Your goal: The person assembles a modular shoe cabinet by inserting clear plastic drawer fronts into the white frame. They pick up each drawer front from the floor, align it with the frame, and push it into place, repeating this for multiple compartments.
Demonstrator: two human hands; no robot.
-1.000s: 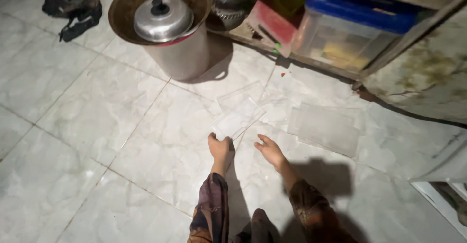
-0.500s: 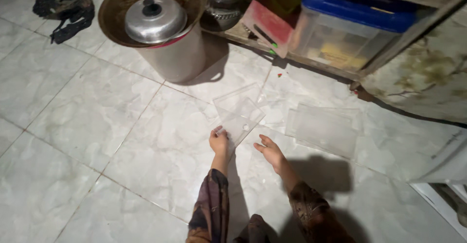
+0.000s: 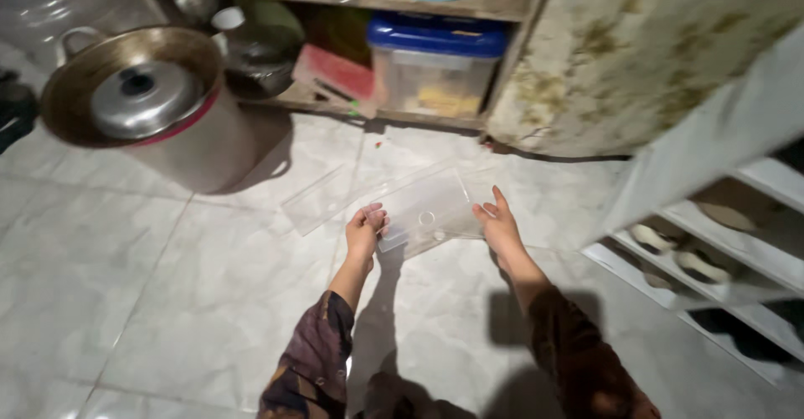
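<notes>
Mid-frame over bare pale floor tiles [image 3: 126,302], left hand [image 3: 363,228] and right hand [image 3: 497,222] pinch opposite ends of a clear rectangular plastic tray [image 3: 427,209].

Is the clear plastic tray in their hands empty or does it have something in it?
Empty: the floor tiles show through the clear tray held by both hands.

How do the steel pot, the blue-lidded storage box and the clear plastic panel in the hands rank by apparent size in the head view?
1. steel pot
2. blue-lidded storage box
3. clear plastic panel
The box and panel look close; the box stands farther off, so that order is unsure.
</notes>
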